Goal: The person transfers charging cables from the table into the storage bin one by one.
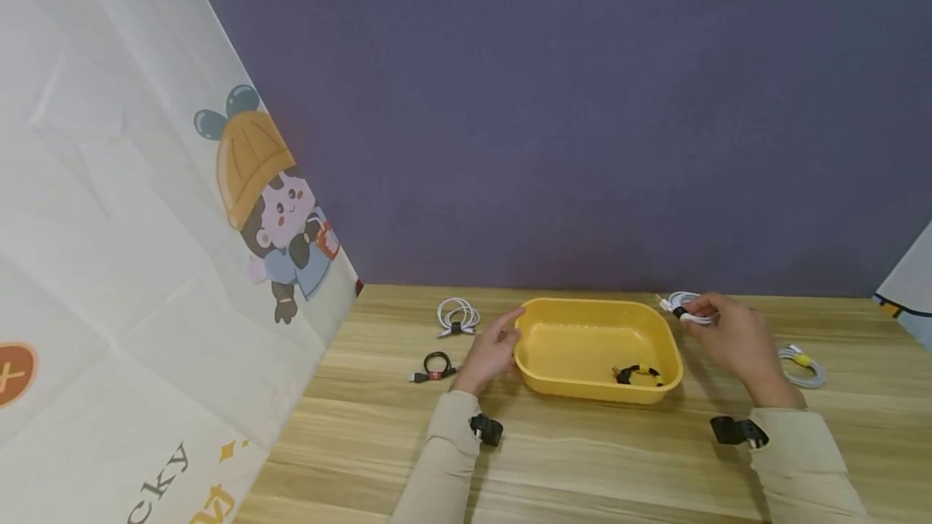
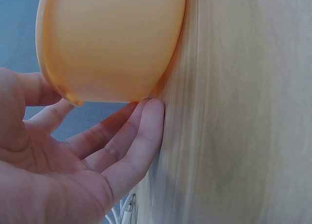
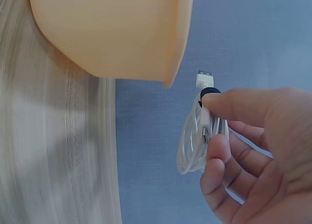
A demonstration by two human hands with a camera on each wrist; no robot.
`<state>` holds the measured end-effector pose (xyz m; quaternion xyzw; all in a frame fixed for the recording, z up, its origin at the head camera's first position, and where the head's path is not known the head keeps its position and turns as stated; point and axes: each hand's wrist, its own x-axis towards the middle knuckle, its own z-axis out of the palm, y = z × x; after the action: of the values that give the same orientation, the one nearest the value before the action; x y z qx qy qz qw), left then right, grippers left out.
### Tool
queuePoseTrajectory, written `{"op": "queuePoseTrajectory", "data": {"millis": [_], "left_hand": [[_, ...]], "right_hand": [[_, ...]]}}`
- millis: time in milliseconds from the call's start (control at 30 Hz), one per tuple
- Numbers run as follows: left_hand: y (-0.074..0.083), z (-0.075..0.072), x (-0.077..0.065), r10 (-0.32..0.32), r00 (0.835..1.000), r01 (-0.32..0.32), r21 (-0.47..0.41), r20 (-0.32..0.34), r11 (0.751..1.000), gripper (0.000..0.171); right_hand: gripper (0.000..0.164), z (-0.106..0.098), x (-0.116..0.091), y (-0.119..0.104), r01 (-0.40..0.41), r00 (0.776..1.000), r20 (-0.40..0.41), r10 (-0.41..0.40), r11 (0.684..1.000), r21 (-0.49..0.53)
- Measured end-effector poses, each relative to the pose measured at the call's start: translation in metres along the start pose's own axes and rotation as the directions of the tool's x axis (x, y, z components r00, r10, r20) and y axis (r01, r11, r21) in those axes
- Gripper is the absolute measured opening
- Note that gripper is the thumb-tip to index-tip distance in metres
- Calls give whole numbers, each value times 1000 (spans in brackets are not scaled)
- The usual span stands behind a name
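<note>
A yellow plastic tray (image 1: 582, 393) stands on the table, and inside it lies a coiled black cable with yellow bands (image 1: 641, 374). My left hand (image 1: 489, 354) holds the tray's left end; the left wrist view shows the thumb at the rim and fingertips low against the outer wall (image 2: 112, 44). Beyond the tray's right rim, my right hand (image 1: 739, 342) pinches a coiled white USB cable (image 3: 192, 141) bound with a black strap (image 3: 210, 91). That cable is raised off the table in the right wrist view, its USB plug (image 3: 204, 80) pointing away from the palm.
Left of the tray lie a coiled white cable (image 1: 457, 315) and a small black cable with a red tie (image 1: 435, 370). At the right is a grey-white coil with a yellow tie (image 1: 803, 368). A dark blue panel (image 1: 553, 120) rises behind the wooden table (image 1: 582, 459).
</note>
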<state>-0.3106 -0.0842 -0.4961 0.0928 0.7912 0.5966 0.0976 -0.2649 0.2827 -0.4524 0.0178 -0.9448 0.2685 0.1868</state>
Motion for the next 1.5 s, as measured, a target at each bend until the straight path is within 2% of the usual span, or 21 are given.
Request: {"op": "queuePoseTrajectory", "data": {"millis": [400, 633, 1000, 1500], "left_hand": [[1, 0, -1, 3, 1000, -3, 7, -9, 1000, 43], [0, 2, 2, -4, 1000, 4, -5, -10, 1000, 43], [2, 5, 7, -6, 1000, 6, -3, -23, 1000, 43], [6, 15, 22, -27, 997, 27, -1, -68, 1000, 43]], "right_hand": [[21, 0, 0, -14, -5, 1000, 15, 5, 1000, 0], [23, -1, 5, -18, -9, 996, 88, 8, 1000, 16], [18, 1, 12, -22, 45, 996, 81, -48, 998, 46], [14, 9, 39, -13, 133, 985, 99, -138, 990, 56]]}}
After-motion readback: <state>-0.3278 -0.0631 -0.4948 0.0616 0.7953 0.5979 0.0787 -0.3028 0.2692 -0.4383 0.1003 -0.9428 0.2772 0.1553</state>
